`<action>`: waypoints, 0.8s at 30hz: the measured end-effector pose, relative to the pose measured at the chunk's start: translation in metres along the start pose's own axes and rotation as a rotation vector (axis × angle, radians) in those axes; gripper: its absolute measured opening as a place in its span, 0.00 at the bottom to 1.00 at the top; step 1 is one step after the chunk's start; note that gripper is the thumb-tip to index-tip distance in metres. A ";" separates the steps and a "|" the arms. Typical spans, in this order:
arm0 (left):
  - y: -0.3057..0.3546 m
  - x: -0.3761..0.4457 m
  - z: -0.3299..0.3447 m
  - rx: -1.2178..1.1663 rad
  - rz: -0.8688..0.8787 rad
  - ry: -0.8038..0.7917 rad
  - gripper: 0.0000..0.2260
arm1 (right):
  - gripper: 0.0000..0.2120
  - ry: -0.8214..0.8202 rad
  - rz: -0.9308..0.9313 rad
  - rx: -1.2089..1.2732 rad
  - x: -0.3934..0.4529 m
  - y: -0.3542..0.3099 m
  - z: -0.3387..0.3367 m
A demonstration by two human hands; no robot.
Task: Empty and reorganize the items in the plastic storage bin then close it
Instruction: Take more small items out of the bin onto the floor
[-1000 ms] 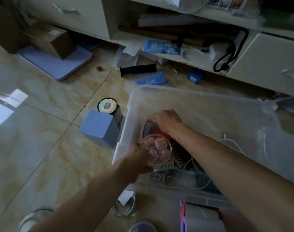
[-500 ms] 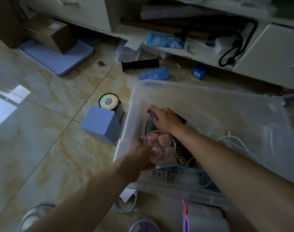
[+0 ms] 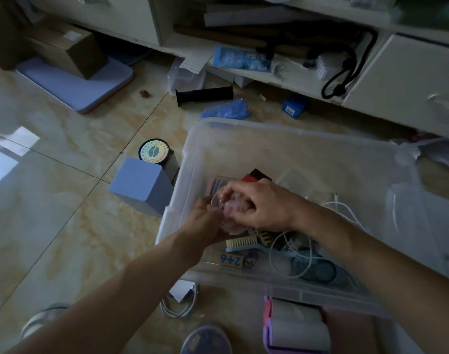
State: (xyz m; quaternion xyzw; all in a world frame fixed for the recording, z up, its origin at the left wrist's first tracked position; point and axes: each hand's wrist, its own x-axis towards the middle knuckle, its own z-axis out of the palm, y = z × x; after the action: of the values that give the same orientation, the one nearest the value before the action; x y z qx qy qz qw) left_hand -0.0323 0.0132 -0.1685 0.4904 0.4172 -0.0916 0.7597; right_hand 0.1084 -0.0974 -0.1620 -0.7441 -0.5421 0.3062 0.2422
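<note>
Since half a second ago the right hand (image 3: 261, 208) has left the items deeper in the bin and come onto the small clear cup (image 3: 224, 213), its fingers (image 3: 233, 191) curled over the cup's rim. The left hand (image 3: 205, 221) grips the cup from below, fingers wrapped round its side. Pink cubes show dimly through the cup. Both hands hold it just above the near left corner of the plastic bin (image 3: 294, 139), which stands open on the tiled floor. A brush (image 3: 241, 244), a white cable (image 3: 289, 251) and a number tile (image 3: 231, 260) lie along the bin's near edge. A blue box (image 3: 141, 185) stands on the floor just beside the bin's left wall.
</note>
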 end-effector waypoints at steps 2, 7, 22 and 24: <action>0.002 -0.001 0.000 0.009 0.007 0.017 0.18 | 0.16 -0.001 0.007 -0.001 -0.002 0.003 0.003; 0.004 -0.001 0.001 0.070 -0.018 0.044 0.14 | 0.21 0.339 0.097 0.042 -0.011 0.020 -0.017; 0.009 -0.002 0.005 0.250 -0.063 0.039 0.15 | 0.48 0.086 0.102 -0.189 -0.009 0.021 0.025; 0.012 -0.009 0.009 0.301 -0.038 0.015 0.21 | 0.46 0.117 0.108 -0.189 -0.011 0.016 0.023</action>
State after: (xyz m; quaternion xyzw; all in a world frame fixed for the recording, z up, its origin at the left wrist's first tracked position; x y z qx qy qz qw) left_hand -0.0269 0.0095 -0.1522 0.5913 0.4135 -0.1637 0.6727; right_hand 0.0999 -0.1117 -0.1865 -0.8081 -0.5127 0.2227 0.1855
